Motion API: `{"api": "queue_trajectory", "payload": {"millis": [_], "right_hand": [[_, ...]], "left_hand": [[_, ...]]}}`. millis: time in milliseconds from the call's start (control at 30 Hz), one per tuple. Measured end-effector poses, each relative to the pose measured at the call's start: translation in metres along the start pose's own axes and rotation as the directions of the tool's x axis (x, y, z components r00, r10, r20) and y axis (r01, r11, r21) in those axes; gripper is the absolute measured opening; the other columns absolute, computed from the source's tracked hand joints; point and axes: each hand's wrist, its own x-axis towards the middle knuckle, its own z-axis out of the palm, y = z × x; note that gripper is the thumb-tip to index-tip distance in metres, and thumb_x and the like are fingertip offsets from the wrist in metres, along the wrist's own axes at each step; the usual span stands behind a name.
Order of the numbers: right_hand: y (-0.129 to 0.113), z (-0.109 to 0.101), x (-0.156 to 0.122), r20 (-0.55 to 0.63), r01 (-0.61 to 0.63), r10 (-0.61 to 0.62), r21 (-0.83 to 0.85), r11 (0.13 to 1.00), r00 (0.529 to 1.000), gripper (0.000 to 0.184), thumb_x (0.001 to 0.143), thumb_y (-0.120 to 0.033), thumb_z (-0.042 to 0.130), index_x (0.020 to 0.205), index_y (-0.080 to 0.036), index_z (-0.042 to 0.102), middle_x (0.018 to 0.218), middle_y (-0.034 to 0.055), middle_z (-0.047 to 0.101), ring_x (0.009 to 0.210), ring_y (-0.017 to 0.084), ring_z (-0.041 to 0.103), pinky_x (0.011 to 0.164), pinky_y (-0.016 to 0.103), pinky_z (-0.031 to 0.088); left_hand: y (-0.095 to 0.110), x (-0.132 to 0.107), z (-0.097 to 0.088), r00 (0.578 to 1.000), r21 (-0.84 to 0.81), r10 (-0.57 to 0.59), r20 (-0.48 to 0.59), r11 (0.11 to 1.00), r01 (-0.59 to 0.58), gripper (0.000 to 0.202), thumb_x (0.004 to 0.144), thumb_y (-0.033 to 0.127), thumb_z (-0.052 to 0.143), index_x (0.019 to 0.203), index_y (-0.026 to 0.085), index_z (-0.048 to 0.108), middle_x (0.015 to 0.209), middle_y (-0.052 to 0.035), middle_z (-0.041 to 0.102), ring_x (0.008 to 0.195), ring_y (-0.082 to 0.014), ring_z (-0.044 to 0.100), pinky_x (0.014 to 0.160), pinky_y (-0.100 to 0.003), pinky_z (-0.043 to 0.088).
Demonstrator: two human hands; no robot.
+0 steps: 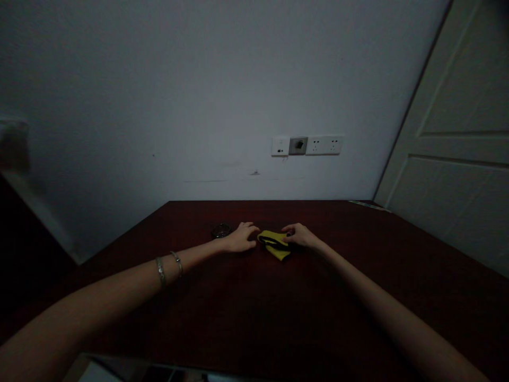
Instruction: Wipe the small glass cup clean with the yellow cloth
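A small yellow cloth with a black stripe point(275, 244) lies folded on the dark red table point(358, 276), far out in front of me. My left hand point(240, 236) pinches its left edge with the fingers curled together. My right hand point(300, 235) pinches the right edge the same way. Both arms are stretched out across the table. Two bracelets point(168, 267) circle my left forearm.
A small dark round object point(221, 230) sits just left of my left hand. A white wall with a socket strip point(307, 145) stands behind the table. A pale door point(457, 154) is at the right. Something light lies at the near table edge point(119, 369).
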Motion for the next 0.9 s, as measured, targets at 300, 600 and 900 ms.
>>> {"api": "queue_trajectory", "payload": {"millis": [300,600,900], "right_hand": [[-0.052,-0.025,-0.010,0.067,0.109,-0.122,0.169,0.980,0.990,0.040,0.067,-0.019,0.066,0.106,-0.014,0.066,0.081,0.0034,0.069,0.067,0.014,0.062,0.064,0.026,0.051],[-0.131,-0.070,-0.033,-0.003,0.333,-0.355,0.355,0.873,0.935,0.039,0.068,-0.026,0.066,0.107,-0.018,0.065,0.097,0.0046,0.067,0.080,0.015,0.063,0.070,0.026,0.051],[-0.136,-0.093,-0.038,-0.177,0.323,-0.279,0.319,0.891,0.944,0.047,0.068,-0.033,0.068,0.112,-0.018,0.063,0.101,0.0085,0.064,0.057,0.008,0.051,0.038,0.018,0.033]], "left_hand": [[-0.004,0.008,-0.018,0.999,-0.268,0.017,-0.048,0.963,-0.029,0.066,0.069,0.024,0.058,0.131,0.013,0.040,0.140,-0.0150,0.039,0.128,-0.0277,0.037,0.107,-0.042,0.028],[0.023,0.007,-0.064,0.948,-0.734,0.200,0.247,0.678,0.049,0.051,0.068,0.026,0.068,0.117,0.017,0.056,0.121,-0.0065,0.060,0.113,-0.0257,0.053,0.099,-0.044,0.037],[0.022,-0.028,-0.069,0.913,-0.826,0.036,0.407,0.442,0.350,0.026,0.066,0.028,0.073,0.089,0.016,0.070,0.084,-0.0020,0.071,0.070,-0.0119,0.063,0.077,-0.029,0.047]]}}
